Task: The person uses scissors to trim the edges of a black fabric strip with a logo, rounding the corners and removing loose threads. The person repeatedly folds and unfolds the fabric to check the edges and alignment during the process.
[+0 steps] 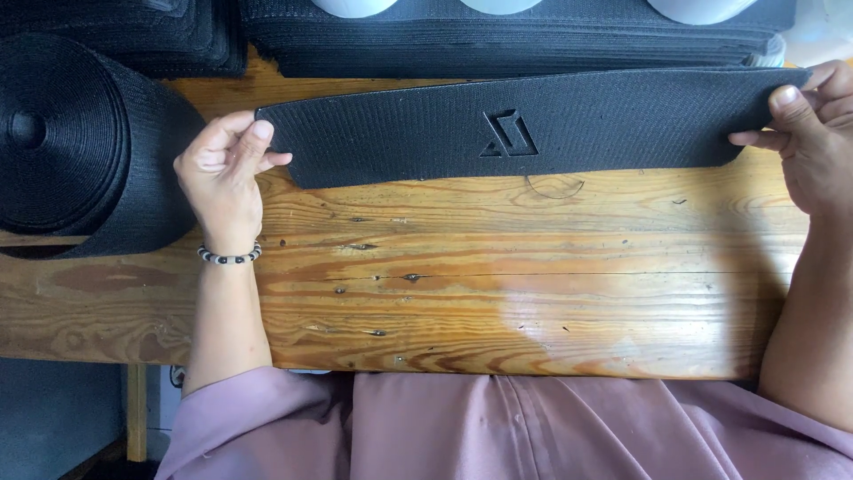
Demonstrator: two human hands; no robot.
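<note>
A long black textured fabric panel (426, 129) with an embossed angular emblem at its middle lies stretched across the far part of a wooden table (498, 284). My left hand (222, 173) pinches the panel's left end between thumb and fingers; a beaded bracelet circles that wrist. My right hand (813, 133) grips the panel's right end, thumb on top. The panel runs slightly uphill from left to right.
A big roll of black webbing (75, 142) rests at the table's left end. Stacks of black fabric panels (515, 40) line the far edge, with white rounded objects (697, 9) on top. The table's near edge meets my pink shirt.
</note>
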